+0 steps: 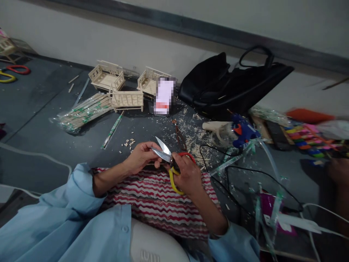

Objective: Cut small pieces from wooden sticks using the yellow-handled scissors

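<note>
My right hand [189,173] grips a pair of scissors [163,148] with one red and one yellow handle loop. Their blades stand apart and point left, toward my other hand. Fingers pinched, my left hand [141,158] is right at the blade tips; what it holds is too small and hidden to make out. Below both hands a red-and-white wavy-striped cloth [158,200] covers my lap. Small cut stick pieces [127,142] lie on the dark table just beyond my left hand. Wood chips [191,134] are scattered beyond my right hand.
Small wooden stick-built benches [127,100] stand near the wall, by a phone [164,96]. Wrapped sticks [84,112] lie left. A black bag [218,87], a blue glue gun [244,131] and cables [253,171] occupy the right. Another person's hand [338,171] shows at the far right.
</note>
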{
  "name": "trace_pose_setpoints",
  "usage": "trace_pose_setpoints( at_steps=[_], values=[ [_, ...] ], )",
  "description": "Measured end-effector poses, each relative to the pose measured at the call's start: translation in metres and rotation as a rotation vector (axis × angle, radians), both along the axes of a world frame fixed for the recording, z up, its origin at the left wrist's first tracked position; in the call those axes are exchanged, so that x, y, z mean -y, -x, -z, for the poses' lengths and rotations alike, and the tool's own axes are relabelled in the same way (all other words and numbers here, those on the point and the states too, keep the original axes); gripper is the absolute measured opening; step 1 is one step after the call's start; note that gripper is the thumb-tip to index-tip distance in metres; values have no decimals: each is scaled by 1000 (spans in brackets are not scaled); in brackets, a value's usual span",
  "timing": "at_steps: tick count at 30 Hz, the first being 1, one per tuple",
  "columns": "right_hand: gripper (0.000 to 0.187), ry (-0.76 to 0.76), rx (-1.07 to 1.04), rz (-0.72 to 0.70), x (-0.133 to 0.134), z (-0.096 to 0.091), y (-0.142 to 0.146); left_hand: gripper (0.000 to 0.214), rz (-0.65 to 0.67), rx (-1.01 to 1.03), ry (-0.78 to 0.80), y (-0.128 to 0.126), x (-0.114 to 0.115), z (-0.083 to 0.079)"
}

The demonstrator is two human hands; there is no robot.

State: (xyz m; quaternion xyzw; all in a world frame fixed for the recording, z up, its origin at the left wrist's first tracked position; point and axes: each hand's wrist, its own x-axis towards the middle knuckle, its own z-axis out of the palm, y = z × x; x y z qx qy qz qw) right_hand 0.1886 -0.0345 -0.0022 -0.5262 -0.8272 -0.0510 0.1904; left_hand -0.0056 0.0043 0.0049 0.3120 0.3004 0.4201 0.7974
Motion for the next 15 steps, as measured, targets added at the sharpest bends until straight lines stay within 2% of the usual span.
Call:
trace_pose_setpoints(
  at_steps=[8,15],
  values=[
    [37,10,-37,-2,-1,3,-2,25,-26,-39,-20,1,-2,-1],
    [34,-76,-35,4,-3,3,-3,21,-72,-9,-34,0,-3,-2]
  ],
)
